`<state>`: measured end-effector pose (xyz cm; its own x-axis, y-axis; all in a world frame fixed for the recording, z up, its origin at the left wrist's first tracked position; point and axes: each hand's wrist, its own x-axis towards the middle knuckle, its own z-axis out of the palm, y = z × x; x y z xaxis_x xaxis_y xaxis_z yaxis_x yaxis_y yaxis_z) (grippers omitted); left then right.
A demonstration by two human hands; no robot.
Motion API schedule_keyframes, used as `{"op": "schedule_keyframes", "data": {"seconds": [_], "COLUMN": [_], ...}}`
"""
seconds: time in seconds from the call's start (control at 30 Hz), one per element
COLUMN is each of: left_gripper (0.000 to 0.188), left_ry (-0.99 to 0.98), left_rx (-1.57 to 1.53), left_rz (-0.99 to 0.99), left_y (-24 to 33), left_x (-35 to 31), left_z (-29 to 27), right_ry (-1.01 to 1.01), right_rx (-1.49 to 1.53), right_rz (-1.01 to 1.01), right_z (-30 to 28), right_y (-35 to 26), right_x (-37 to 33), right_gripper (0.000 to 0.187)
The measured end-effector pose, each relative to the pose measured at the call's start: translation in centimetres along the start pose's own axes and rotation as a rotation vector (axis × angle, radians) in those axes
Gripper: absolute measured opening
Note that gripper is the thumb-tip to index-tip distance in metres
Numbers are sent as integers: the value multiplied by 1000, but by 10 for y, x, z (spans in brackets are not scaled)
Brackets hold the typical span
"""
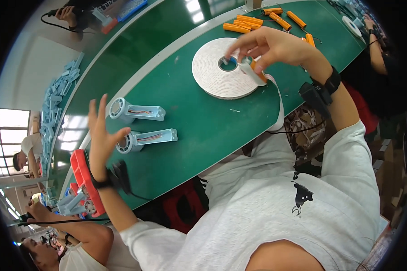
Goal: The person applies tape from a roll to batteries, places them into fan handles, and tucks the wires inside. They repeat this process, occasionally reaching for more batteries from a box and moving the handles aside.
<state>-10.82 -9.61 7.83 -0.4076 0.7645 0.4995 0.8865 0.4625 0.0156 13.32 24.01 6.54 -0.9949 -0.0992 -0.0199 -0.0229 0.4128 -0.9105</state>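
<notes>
My left hand (102, 137) is raised with its fingers spread and nothing in it. Just beyond it, two light-blue handheld fan housings lie side by side, a farther one (138, 112) and a nearer one (149, 137). Each has a round vented head and an opened handle with thin wires inside. My right hand (278, 47) is over a large white tape roll (208, 74). Its thumb presses on a tilted orange battery (260, 77) with a white strip on its side; the fingers are slightly blurred. A loose white tape tail (281, 106) hangs from there to the table edge.
Several orange batteries (248, 20) with leads lie at the far side of the green table (203, 131). A red holder (82, 176) stands at left. Light-blue parts (59, 97) are heaped beyond the curved rail. Co-workers sit left, across and right. Scraps (303, 126) fill a box below.
</notes>
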Motion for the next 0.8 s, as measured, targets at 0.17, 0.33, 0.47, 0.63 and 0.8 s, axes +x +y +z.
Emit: {"op": "schedule_keyframes", "data": {"seconds": [0.17, 0.33, 0.47, 0.63, 0.8], "left_gripper": [71, 64, 49, 31, 21], "left_ry": [-642, -565, -514, -475, -415], "left_rx": [-720, -570, -571, -453, -212], "left_rz": [-165, 55, 185, 427, 488], "left_y": [-24, 58, 55, 54, 67], "left_x": [26, 37, 36, 24, 12], "left_z": [44, 34, 31, 42, 47], "right_ry": [333, 385, 358, 279, 330], "right_rx": [572, 1097, 1016, 696, 281], "right_rz": [-25, -60, -106, -180, -297], "right_z": [27, 47, 57, 66, 80], "right_y": [0, 17, 13, -4, -25], "right_x": [-7, -19, -13, -3, 12], "right_gripper": [56, 49, 43, 37, 29]}}
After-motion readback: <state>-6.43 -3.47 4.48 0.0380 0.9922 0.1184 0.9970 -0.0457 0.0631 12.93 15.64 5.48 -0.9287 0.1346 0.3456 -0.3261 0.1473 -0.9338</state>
